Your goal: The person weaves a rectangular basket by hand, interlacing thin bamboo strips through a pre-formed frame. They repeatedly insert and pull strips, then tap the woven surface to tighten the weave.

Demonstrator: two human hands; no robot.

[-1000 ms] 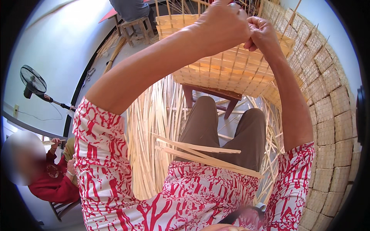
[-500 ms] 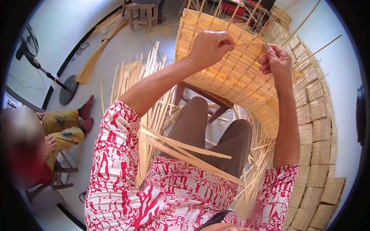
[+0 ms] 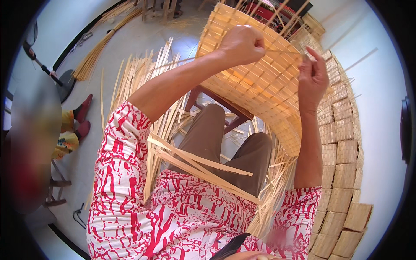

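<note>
A pale woven basket body (image 3: 247, 80) of flat bamboo strips stands tilted in front of my knees, with upright strips sticking out past its far edge. Across its outer face runs a thin bamboo strip (image 3: 284, 52), stretched between my two hands. My left hand (image 3: 242, 45) is closed in a fist round this strip, knuckles up, close to the weave. At the strip's right end, my right hand (image 3: 313, 80) pinches with the thumb while its index finger points upward. Several loose flat strips (image 3: 203, 162) lie across my lap.
A dark wooden stool (image 3: 221, 102) stands under the basket. Long loose strips (image 3: 136, 82) spread over the floor at left. Stacked woven pieces (image 3: 344, 173) line the right wall. Farther left are a straw broom (image 3: 95, 54), a fan base (image 3: 68, 82) and a seated person's red shoes (image 3: 82, 108).
The view has shifted slightly. My left fist has turned knuckles up and tightened. My right index finger has lifted up from its earlier bent pinch. The strip remains stretched between both hands.
</note>
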